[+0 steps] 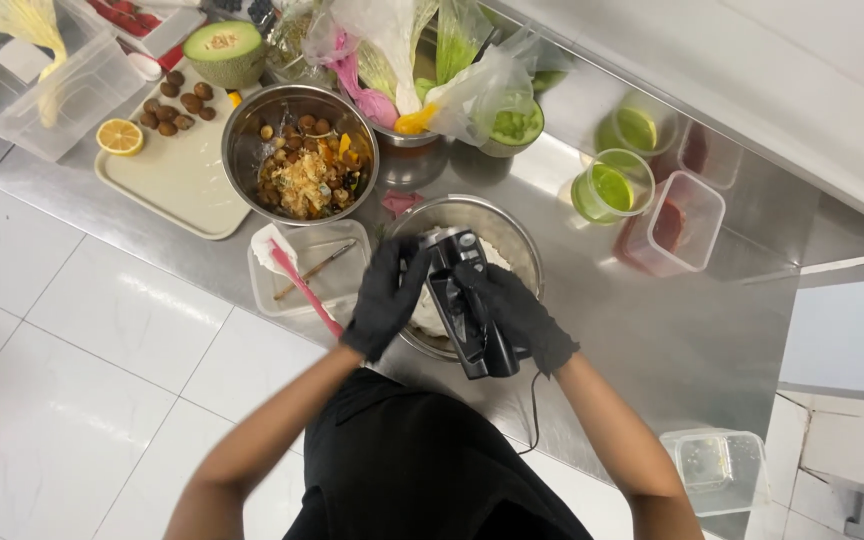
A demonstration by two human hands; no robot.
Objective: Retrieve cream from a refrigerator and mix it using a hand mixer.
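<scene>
Floor: white tiles (82, 370) occupy the left portion of the view. Work surface: a stainless steel counter (712, 330) runs diagonally from upper left to lower right, against a pale wall at upper right. Far left on the counter: a clear plastic bin (47, 95), then a beige tray (177, 180) carrying a lemon half (119, 137) and small brown fruits, with a halved melon (224, 48) beyond it. Next: a steel bowl of mixed scraps (302, 165) and a clear container holding a pink-handled spatula (304, 288). Left hand (387, 295), black-gloved, fingers curled against the front of the black hand mixer (464, 305). The mixer sits over the steel mixing bowl (512, 232) at the counter's near edge. Right hand (520, 315), also gloved, fingers wrapped around the mixer handle. Further right: two cups of green liquid (612, 188) and a container of red contents (680, 225).
</scene>
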